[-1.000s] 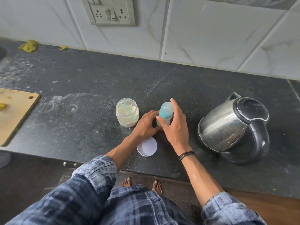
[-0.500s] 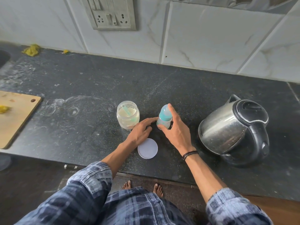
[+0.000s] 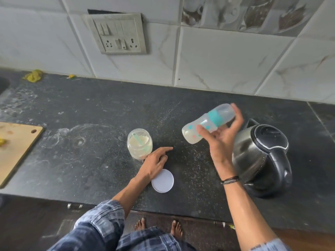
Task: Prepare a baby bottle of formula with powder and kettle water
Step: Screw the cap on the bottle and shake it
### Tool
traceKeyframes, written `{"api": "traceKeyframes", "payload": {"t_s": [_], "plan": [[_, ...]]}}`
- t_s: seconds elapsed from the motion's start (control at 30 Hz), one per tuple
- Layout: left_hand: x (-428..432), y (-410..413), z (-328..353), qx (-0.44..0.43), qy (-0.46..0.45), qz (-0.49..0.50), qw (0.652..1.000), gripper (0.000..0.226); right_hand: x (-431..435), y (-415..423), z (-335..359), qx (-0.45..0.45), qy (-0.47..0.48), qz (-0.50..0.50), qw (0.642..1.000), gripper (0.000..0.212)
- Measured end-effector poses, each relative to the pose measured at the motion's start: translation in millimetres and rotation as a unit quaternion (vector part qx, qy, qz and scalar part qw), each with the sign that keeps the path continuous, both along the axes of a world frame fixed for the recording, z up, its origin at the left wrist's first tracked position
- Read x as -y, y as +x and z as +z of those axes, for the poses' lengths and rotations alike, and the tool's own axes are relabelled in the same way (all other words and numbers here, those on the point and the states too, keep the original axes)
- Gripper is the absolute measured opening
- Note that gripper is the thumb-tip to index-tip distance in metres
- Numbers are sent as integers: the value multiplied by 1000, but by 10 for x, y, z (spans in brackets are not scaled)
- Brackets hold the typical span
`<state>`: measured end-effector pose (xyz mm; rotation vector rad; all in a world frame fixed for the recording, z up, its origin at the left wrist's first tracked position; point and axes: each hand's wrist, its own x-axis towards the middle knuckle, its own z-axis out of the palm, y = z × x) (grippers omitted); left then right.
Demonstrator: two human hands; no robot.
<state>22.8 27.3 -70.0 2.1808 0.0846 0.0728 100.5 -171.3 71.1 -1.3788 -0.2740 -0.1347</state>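
White marble-look tiles [image 3: 226, 57] are covering the wall, grey veins running through them, and a printed decorative tile [image 3: 244, 13] is showing up top right. A grey switch-and-socket plate [image 3: 117, 33] is sitting in the wall. The dark speckled stone countertop [image 3: 90, 105] is wearing whitish smears and rings on its left half. A wooden cutting board [image 3: 16, 147] is lying at the left edge, and a crumpled yellow rag [image 3: 33, 75] is sitting by the wall. A dark floor [image 3: 199, 230] is showing below. Light is falling soft and even.
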Motion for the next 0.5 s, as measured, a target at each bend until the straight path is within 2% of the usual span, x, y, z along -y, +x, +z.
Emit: {"api": "traceKeyframes", "payload": {"t_s": [0.07,0.13,0.2,0.33,0.37,0.43,0.5], "plan": [[-1,-2,-4,-2,-3,-2,1000,42,-58,-97,-25,-46,71,-28,996,96],[-12,-10,-19,-3,-5,-3,1000,42,-74,-192,-81,-84,44,-7,995,95],[-12,-17,-19,-7,-7,-2,1000,41,-15,-218,-49,-81,36,-20,996,95],[17,-18,-3,-9,-15,3,1000,39,57,-154,199,-16,109,-129,985,94],[15,-17,-2,-10,-16,3,1000,39,39,-155,211,-16,87,-114,990,95],[0,-23,-3,-17,-20,1,1000,42,10,-203,130,-27,4,-20,999,94],[-10,-32,1,-21,-25,0,999,42,12,-257,121,-43,-10,5,999,94]]}}
